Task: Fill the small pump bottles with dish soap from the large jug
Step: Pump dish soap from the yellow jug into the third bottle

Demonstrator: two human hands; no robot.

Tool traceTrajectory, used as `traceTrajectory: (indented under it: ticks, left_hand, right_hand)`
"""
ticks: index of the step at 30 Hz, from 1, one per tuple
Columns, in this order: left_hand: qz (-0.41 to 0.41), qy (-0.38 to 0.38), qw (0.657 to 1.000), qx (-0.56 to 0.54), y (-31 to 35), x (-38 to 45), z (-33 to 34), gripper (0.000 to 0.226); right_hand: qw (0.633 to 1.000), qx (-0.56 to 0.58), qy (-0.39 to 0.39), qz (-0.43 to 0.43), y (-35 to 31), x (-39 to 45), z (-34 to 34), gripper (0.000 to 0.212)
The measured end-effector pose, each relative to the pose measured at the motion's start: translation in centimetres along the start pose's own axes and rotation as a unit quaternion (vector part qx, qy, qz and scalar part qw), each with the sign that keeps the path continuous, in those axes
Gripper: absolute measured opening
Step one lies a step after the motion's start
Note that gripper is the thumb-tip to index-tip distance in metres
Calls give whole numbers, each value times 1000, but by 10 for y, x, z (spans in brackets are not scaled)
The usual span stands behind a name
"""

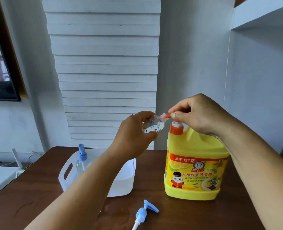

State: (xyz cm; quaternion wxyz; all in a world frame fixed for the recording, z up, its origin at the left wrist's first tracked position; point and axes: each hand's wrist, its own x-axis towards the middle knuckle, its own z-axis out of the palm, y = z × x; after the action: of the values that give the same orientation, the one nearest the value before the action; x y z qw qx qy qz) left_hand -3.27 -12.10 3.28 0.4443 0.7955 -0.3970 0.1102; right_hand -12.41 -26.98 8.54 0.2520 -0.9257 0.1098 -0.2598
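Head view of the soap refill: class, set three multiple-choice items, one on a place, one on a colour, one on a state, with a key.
1. Where is the loose blue pump head?
A. On the table
B. In the white basket
C. On the jug

2. What colour is the jug's pump nozzle?
A. Blue
B. Orange
C. White

3. What is the left hand doing?
A. Resting flat
B. Gripping the basket
C. Holding a small clear bottle

Key: 1 A, it lies before the yellow jug; 2 B, orange like the collar; 3 C, its mouth meets the nozzle pinched by the right hand.
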Motion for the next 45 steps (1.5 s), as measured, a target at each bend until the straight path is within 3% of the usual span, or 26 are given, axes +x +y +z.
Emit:
traceTrajectory:
  ticks: [45]
  left_hand:
    - [7,10,1000,-10,-2,0,5,38]
  right_hand:
    - [999,10,38,-2,6,-3,7,19]
